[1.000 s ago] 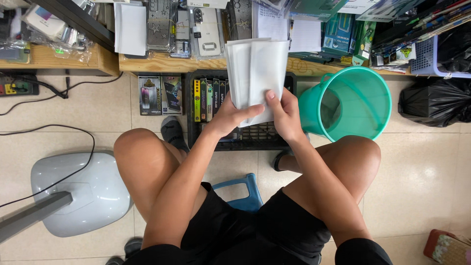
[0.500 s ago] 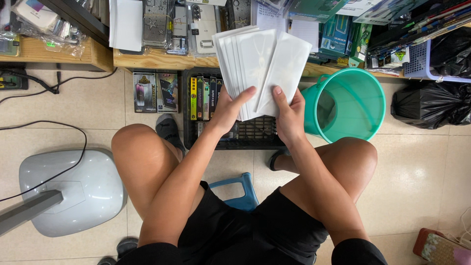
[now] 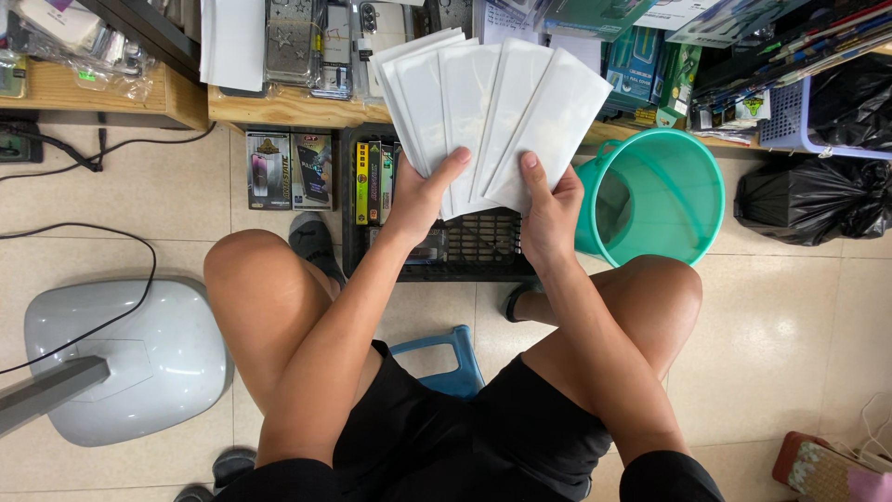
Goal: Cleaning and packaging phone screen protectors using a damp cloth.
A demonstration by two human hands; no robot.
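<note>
Both hands, left (image 3: 420,200) and right (image 3: 550,206), grip white sleeves (image 3: 488,112), now fanned wide from a squared stack, above the black crate (image 3: 465,246), exposing each one.

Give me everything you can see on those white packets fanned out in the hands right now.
The white packets are flat, long rectangles, about five or six, plain and slightly glossy like paper or plastic sleeves. They are spread in a fan, overlapping at their lower ends and splaying upward. The left hand pinches the fan's lower left with its thumb on the front; the right hand grips the lower right, thumb pressed on the outermost packet. They are held in the air above a black crate, beside a teal bucket.
</note>
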